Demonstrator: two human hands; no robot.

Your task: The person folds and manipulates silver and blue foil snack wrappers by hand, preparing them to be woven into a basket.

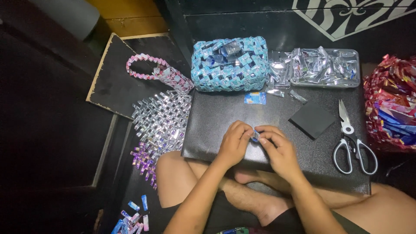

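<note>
A dark, dim floor fills the left side. A black wall panel with a white ornamental pattern stands behind, beside a yellow wooden board at top.

Counted: one scissors, one black square, one tray, one blue woven bag, two hands.

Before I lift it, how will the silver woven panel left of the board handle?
The silver woven panel is probably light and floppy: it looks like many small folded foil links. Its lower edge is ragged, with loose purple pieces, so bits may drop off. The shiny foil is likely slippery.
</note>
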